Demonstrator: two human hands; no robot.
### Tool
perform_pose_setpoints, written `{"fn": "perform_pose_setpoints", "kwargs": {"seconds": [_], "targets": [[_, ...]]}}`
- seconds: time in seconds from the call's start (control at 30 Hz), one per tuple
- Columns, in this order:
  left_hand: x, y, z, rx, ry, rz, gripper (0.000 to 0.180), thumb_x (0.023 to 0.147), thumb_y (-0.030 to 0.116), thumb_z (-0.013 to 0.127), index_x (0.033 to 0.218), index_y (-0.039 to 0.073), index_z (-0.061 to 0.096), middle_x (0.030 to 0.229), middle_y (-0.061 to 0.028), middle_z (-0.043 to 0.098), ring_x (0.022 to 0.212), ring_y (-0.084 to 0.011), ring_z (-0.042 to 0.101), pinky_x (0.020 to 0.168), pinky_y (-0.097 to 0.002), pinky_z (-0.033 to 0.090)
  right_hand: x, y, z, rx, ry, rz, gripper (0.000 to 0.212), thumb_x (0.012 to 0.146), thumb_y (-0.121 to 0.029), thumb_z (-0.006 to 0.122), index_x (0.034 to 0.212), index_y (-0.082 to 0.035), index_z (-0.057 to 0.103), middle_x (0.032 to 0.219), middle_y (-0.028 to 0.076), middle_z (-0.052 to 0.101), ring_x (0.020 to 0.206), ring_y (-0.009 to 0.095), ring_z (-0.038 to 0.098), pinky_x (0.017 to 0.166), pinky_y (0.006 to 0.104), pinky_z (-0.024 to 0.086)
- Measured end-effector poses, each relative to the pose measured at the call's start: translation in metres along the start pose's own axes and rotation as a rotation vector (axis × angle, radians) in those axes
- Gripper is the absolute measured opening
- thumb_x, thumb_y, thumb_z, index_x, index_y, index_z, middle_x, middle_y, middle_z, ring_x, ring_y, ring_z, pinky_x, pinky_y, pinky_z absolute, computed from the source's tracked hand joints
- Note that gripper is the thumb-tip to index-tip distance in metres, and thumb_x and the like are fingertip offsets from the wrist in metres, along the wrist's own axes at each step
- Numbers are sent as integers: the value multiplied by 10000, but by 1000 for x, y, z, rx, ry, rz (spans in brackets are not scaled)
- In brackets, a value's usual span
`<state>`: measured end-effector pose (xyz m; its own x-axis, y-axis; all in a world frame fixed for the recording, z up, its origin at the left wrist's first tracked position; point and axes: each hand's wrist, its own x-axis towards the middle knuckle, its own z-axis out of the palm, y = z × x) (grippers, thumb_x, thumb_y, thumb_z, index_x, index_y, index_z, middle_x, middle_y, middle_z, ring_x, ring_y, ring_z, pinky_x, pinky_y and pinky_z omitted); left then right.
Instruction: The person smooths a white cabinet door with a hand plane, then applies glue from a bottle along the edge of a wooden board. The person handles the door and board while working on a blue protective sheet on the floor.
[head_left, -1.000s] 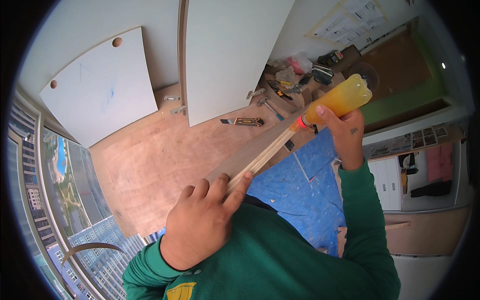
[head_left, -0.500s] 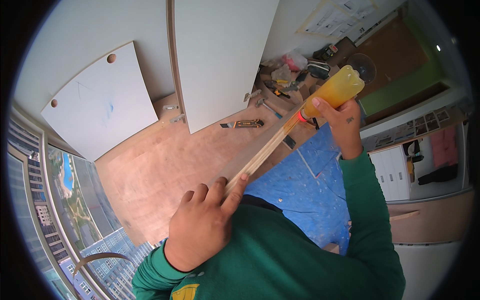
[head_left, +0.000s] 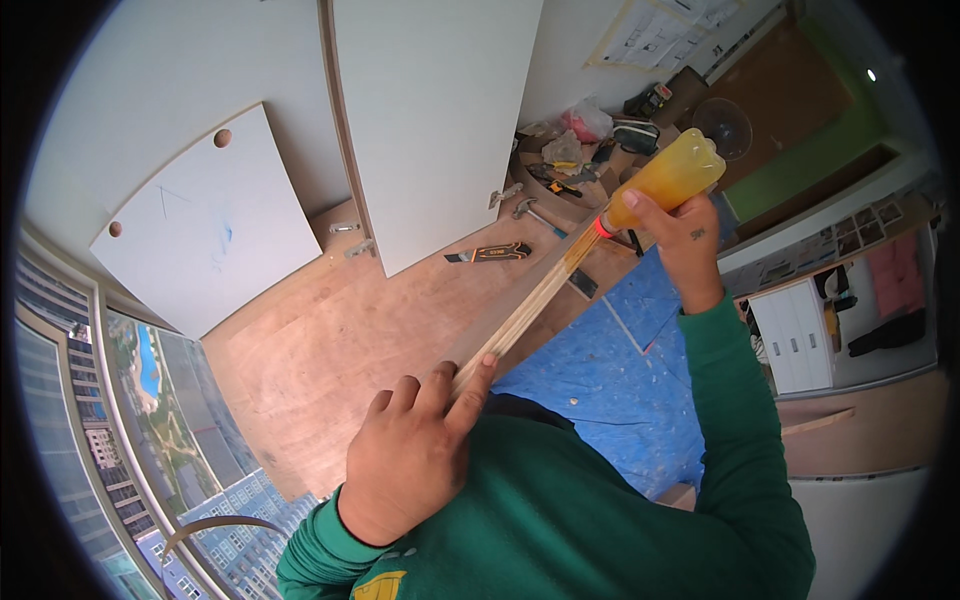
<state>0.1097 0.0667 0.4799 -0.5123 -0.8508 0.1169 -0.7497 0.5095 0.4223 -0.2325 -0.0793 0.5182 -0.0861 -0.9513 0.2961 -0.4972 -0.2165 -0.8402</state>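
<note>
A: Step?
B: Apparently edge coating. Right hand (head_left: 675, 225) grasps yellow plastic bottle (head_left: 672, 168), neck meeting grey-faced wooden board (head_left: 530, 312) near brown plywood sheet's (head_left: 330, 355) right edge. Left hand (head_left: 410, 448) touches board; grip: cannot tell.
A: Next?
B: Calls for steady tilt.

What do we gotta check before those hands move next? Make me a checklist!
1. Left hand touching the board: ok.
2. Right hand around the yellow bottle: ok.
3. Bottle's neck tipped down toward the board's edge: ok.
4. Utility knife away from both hands: ok.
5. Knife blade tucked in: not ok, it looks out.
6. Bottle's opening clear, not clogged: cannot tell, too small.
</note>
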Motion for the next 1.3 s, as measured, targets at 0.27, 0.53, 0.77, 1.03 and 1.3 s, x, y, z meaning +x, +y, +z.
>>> {"fn": "perform_pose_setpoints", "kwargs": {"seconds": [0.27, 0.53, 0.77, 1.03, 1.3], "targets": [[0, 1, 1, 4, 8, 11, 750, 872, 79, 707, 1603, 147, 551, 1330, -138, 692, 1009, -306, 669, 853, -414, 550, -9, -10, 18, -55, -28, -33, 283, 945, -141, 863, 1138, 9, 720, 1034, 73, 783, 912, 124, 735, 841, 287, 594], [-1, 4, 2, 5, 14, 2, 716, 887, 89, 707, 1588, 145, 569, 1321, -128, 697, 1016, -301, 670, 851, -411, 549, -12, -10, 17, 16, -61, -59, 285, 934, -139, 870, 1128, 6, 719, 1018, 78, 791, 874, 138, 742, 807, 312, 603], [-2, 6, 2, 9, 10, 4, 726, 889, 95, 729, 1594, 150, 562, 1327, -119, 696, 1022, -298, 671, 862, -410, 549, 21, 10, -5, -89, 87, 19, 319, 926, -172, 890, 1140, 0, 728, 1059, 71, 781, 935, 139, 741, 860, 311, 601], [-1, 7, 3, 1, 13, -3, 745, 883, 91, 738, 1601, 156, 553, 1328, -116, 696, 1020, -296, 671, 863, -410, 552, 10, 15, -12, -5, 64, -96, 294, 968, -175, 859, 1148, 14, 724, 1049, 70, 769, 923, 124, 723, 821, 284, 586], [-2, 8, 4, -2, 7, -9, 738, 892, 97, 732, 1604, 157, 550, 1324, -117, 696, 1017, -297, 670, 865, -414, 559, 17, 19, -13, -97, 106, 7, 251, 949, -141, 861, 1113, 1, 735, 1040, 71, 780, 934, 143, 734, 852, 310, 600]]}}
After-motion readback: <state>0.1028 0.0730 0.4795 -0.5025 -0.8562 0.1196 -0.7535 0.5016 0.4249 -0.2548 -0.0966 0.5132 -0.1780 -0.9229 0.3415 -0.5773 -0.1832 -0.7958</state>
